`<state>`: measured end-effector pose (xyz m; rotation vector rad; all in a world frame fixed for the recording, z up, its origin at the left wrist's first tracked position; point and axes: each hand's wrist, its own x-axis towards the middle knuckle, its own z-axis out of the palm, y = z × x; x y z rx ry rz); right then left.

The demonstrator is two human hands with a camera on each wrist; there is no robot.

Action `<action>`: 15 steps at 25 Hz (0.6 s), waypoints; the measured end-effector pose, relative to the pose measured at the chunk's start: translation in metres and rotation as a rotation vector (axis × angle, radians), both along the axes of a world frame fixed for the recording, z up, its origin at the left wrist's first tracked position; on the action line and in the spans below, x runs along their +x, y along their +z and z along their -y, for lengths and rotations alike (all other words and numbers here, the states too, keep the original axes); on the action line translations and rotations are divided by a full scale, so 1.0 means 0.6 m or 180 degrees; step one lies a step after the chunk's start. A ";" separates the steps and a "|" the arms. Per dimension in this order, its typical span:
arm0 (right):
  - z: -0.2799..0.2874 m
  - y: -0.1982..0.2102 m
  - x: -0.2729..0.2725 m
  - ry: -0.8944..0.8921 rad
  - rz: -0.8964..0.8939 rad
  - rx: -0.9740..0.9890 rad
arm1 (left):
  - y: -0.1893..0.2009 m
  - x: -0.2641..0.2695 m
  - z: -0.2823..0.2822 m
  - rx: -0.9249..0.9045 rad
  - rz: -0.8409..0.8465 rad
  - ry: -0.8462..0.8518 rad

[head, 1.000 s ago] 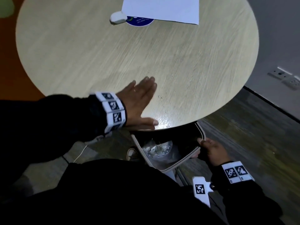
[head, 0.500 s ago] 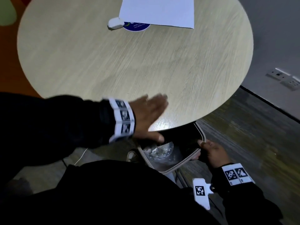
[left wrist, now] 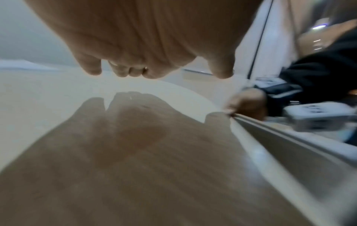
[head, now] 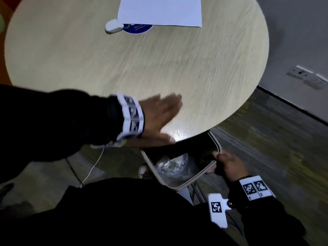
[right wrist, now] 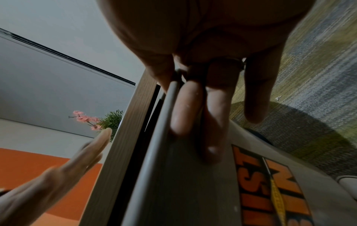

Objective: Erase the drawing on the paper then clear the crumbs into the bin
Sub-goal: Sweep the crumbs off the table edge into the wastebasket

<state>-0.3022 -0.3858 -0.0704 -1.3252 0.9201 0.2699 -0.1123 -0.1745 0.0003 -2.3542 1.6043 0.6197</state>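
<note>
My left hand lies flat and blurred on the round wooden table, fingers straight, thumb at the near edge just above the bin. In the left wrist view the left hand hovers close over its own shadow and holds nothing. The beige bin, lined with a dark bag and holding crumpled clear plastic, is tucked under the table's edge. My right hand grips its rim, thumb inside, fingers outside. The white paper and the white eraser lie at the far side. No crumbs are discernible.
A blue round sticker peeks from under the paper. A white cable runs down to the floor at left. Wall sockets sit on the grey wall at right. The bin's side bears orange lettering.
My left hand slid right and toward the table's near edge, thumb passing over the bin, then drew back a little. The right hand kept its hold on the bin's rim.
</note>
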 end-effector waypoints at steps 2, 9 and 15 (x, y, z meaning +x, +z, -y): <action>0.003 0.001 0.002 -0.0005 -0.0010 -0.0003 | -0.004 0.058 0.017 0.0025 0.0170 0.0425; 0.016 0.005 0.000 -0.0074 -0.0021 -0.0024 | -0.028 -0.087 0.000 0.0025 -0.0176 -0.0590; 0.023 0.013 0.004 -0.0135 -0.0056 -0.0052 | -0.009 0.015 0.045 -0.0066 0.0200 0.0260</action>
